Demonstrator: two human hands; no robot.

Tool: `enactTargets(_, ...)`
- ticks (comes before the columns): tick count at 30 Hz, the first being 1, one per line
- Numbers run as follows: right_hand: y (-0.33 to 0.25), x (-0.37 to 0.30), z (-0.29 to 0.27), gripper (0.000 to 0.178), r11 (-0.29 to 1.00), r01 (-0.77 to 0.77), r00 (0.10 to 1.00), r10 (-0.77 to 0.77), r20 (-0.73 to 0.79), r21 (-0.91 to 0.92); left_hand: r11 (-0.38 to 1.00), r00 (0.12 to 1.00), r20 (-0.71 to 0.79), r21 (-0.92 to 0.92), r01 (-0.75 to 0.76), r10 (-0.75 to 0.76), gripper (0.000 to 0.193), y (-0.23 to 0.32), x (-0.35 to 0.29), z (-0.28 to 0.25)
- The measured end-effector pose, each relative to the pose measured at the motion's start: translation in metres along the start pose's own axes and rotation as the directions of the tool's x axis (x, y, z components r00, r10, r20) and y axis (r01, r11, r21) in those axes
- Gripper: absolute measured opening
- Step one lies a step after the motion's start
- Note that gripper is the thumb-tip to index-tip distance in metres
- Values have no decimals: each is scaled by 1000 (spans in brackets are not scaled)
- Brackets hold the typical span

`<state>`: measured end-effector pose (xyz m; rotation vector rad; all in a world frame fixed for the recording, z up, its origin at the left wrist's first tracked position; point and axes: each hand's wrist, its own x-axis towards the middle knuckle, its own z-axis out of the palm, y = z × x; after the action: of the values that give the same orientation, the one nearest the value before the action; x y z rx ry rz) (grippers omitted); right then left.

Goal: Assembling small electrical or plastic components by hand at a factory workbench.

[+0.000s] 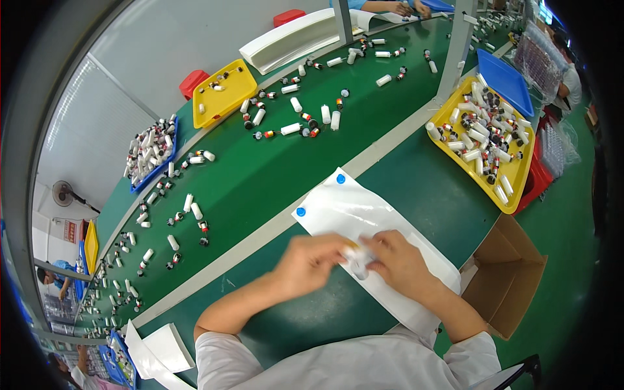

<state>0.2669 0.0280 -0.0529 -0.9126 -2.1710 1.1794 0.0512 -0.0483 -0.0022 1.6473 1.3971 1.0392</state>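
**Small tube pinched between both hands over a white sheet**

Where the near edge of the green counter point(273, 182) meets the person's body, both hands come together over a white sheet point(351, 211) with two blue dots. The left hand point(309, 263) and right hand point(400, 260) each pinch an end of a small white tube point(356, 255), fingers curled shut on it. Its long axis seems to run left to right between the fingertips, though it is mostly hidden. Neither hand is nearer; both touch it. A yellow tray point(513, 179) of similar tubes sits toward the right edge, an open cardboard box point(513, 279) just beside the right forearm.
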Motion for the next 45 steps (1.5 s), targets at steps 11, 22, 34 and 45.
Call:
enactTargets(11,5,-7,6,20,720,511,859,-446,252,-469,232,931,-228,959,163,286,60,-142,96,-174)
enactTargets(22,14,-4,-5,14,819,410,896,-279,346,-401,540,834,-550,686,487,-52,37,-161,154,-160)
enactTargets(34,27,11,-12,19,996,91,985,-88,149,-8,729,956,94,-628,273,-277,20,-30,50,-22)
enactTargets(45,24,15,1,18,844,341,935,-258,244,-414,691,909,65,-628,359,-413,24,-70,42,20)
